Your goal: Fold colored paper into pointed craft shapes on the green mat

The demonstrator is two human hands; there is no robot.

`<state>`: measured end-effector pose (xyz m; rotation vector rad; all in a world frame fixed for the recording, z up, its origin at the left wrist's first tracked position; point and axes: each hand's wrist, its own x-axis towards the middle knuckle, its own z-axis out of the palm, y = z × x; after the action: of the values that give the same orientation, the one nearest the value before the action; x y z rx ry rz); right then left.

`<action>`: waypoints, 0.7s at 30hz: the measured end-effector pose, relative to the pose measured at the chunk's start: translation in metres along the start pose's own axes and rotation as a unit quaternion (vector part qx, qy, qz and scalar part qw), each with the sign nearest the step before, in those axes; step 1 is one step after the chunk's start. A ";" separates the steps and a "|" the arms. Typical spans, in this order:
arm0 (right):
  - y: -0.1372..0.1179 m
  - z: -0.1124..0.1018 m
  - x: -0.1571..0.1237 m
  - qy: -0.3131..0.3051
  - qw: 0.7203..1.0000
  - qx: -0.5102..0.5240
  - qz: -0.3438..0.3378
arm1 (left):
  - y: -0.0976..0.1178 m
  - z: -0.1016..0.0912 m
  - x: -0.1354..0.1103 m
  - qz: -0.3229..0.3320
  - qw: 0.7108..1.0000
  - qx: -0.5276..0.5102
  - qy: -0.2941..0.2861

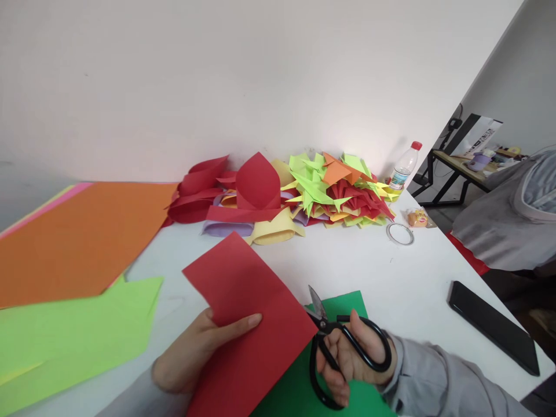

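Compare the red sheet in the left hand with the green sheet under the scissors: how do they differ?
The red sheet is gripped by the left hand, thumb on top; the green sheet lies loose on the table. The red sheet overlaps the green sheet, which is largely covered. The scissors touch the red sheet's edge, above the green sheet. Both are plain coloured paper.

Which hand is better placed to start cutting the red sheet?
Right, probably: the right hand holds the black scissors, blades at the edge of the red sheet. The left hand only grips the sheet.
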<state>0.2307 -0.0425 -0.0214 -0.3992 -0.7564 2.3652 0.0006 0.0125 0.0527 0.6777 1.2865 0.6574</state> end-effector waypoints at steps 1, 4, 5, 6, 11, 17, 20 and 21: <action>0.000 -0.001 0.000 -0.003 1.000 0.000 0.006 | -0.001 0.000 0.000 0.000 1.000 -0.001 0.002; 0.000 -0.001 0.001 -0.009 1.000 0.006 0.019 | -0.002 0.001 0.000 -0.010 1.000 -0.002 -0.003; 0.000 -0.001 0.001 -0.009 1.000 0.009 0.019 | -0.002 0.001 -0.001 -0.012 1.000 -0.002 -0.007; 0.001 -0.001 0.001 -0.009 1.000 0.012 0.018 | -0.002 0.002 -0.001 -0.012 1.000 -0.002 -0.011; 0.002 0.000 0.001 0.001 1.000 0.016 0.016 | 0.001 0.004 -0.003 -0.005 1.000 -0.011 -0.019; -0.001 0.002 0.000 0.005 1.000 0.006 0.005 | 0.003 0.001 -0.003 -0.006 1.000 -0.001 -0.020; -0.003 0.003 -0.001 -0.003 1.000 0.008 0.007 | 0.003 -0.002 -0.001 -0.015 0.999 -0.006 -0.029; -0.003 0.003 -0.001 -0.008 1.000 0.010 0.008 | 0.003 -0.003 -0.001 -0.019 0.999 -0.010 -0.032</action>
<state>0.2318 -0.0424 -0.0167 -0.3785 -0.7398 2.3911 -0.0028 0.0143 0.0548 0.6519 1.2297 0.6112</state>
